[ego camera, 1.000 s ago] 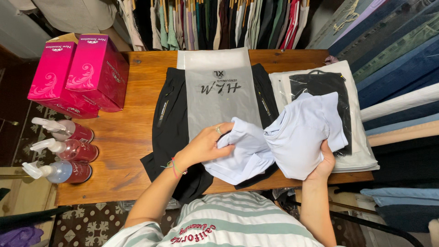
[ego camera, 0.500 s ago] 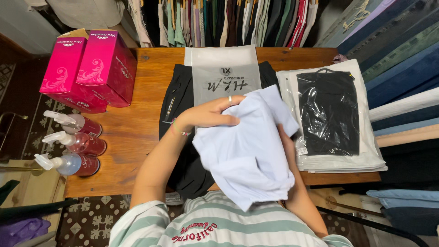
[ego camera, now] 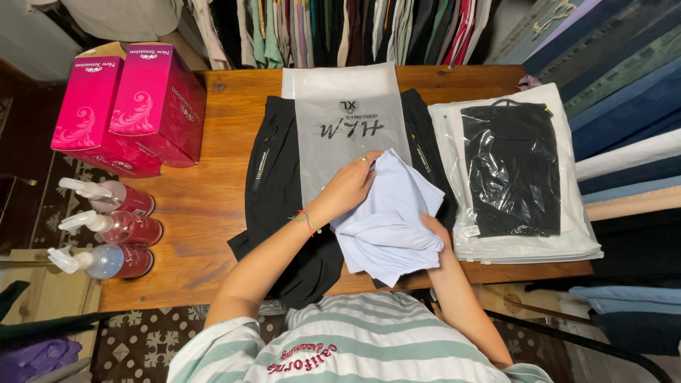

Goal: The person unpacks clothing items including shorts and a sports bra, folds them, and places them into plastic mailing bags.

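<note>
Head view, left to right: pink boxes [ego camera: 128,106] and spray bottles [ego camera: 106,227] on the wooden surface [ego camera: 206,206]; my left hand [ego camera: 351,186] and right hand [ego camera: 434,234] both clutch the pale blue shirt [ego camera: 386,227], bunched, seemingly half folded, over black shorts [ego camera: 273,191]; bagged garments [ego camera: 514,177] beside.

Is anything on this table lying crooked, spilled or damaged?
Nothing is spilled or visibly damaged. The pale blue garment is bunched between the left hand and right hand, and the black shorts under the frosted bag hang over the table edge.
</note>
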